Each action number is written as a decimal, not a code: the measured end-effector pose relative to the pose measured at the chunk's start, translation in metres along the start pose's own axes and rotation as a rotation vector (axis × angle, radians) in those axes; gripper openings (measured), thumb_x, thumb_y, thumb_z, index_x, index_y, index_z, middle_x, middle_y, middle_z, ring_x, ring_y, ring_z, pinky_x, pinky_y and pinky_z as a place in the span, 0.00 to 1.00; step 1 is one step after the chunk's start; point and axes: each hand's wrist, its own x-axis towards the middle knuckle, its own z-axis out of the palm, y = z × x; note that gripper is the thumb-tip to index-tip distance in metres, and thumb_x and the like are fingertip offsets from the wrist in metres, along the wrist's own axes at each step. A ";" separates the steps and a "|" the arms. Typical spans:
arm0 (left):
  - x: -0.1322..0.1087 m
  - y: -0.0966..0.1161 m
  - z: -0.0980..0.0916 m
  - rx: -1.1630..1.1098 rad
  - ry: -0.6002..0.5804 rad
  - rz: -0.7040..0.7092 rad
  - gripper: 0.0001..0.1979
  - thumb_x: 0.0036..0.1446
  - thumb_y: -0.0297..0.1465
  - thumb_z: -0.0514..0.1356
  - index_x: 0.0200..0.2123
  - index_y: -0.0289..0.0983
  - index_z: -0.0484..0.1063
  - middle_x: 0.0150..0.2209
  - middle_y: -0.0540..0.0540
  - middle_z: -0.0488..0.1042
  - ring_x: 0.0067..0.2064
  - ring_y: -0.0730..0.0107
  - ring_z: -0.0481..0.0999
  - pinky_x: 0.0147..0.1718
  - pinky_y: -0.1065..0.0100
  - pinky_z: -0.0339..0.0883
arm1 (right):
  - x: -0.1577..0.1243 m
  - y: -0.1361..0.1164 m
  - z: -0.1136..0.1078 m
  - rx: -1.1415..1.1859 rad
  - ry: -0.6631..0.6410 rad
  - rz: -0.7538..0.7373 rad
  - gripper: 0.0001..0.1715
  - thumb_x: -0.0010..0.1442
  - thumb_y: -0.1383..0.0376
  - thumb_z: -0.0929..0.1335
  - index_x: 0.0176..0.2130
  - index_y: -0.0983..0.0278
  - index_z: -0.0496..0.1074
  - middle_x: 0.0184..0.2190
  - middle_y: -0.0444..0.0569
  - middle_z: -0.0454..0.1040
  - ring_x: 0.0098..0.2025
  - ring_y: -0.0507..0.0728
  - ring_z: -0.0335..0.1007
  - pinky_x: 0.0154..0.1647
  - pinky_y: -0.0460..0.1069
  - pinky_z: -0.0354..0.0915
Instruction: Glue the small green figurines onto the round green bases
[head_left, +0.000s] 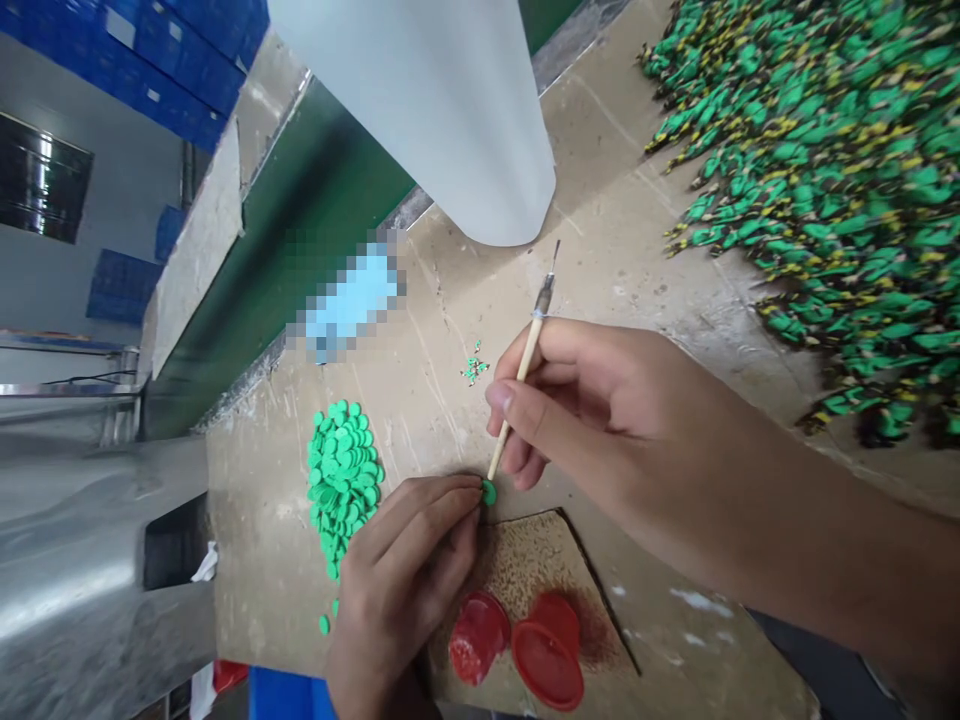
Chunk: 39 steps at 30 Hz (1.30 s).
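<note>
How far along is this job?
The big heap of yellow-and-black-flecked green pieces looks done. In hand: the left hand pinches one green disc, and the right hand holds a slim wooden-handled tool beside it. Left: a smaller heap of plain green discs.

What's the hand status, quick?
Right hand grips a thin wooden-handled brush, wooden end at a small green disc. Left hand pinches that disc. Pile of green discs lies beside left hand, not in the way.
</note>
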 end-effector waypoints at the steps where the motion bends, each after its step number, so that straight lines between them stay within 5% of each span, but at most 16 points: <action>1: 0.000 0.000 0.000 -0.006 0.000 -0.008 0.14 0.63 0.16 0.62 0.47 0.36 0.77 0.45 0.44 0.82 0.45 0.68 0.82 0.45 0.67 0.77 | 0.000 -0.001 0.000 -0.003 0.005 0.001 0.11 0.68 0.63 0.67 0.32 0.60 0.68 0.26 0.43 0.77 0.27 0.54 0.76 0.27 0.49 0.67; 13: 0.005 0.020 0.009 0.076 0.073 -0.128 0.12 0.62 0.17 0.61 0.43 0.37 0.78 0.42 0.47 0.82 0.42 0.72 0.82 0.45 0.73 0.77 | 0.000 0.000 0.000 -0.003 0.010 -0.006 0.10 0.69 0.62 0.67 0.33 0.59 0.68 0.25 0.43 0.77 0.27 0.55 0.75 0.26 0.49 0.66; 39: 0.001 0.024 0.011 0.164 0.110 -0.151 0.08 0.64 0.22 0.63 0.42 0.39 0.79 0.43 0.47 0.84 0.40 0.69 0.84 0.45 0.70 0.81 | 0.001 0.002 0.000 -0.041 0.000 -0.024 0.11 0.69 0.63 0.66 0.32 0.60 0.69 0.24 0.44 0.74 0.27 0.54 0.73 0.26 0.48 0.65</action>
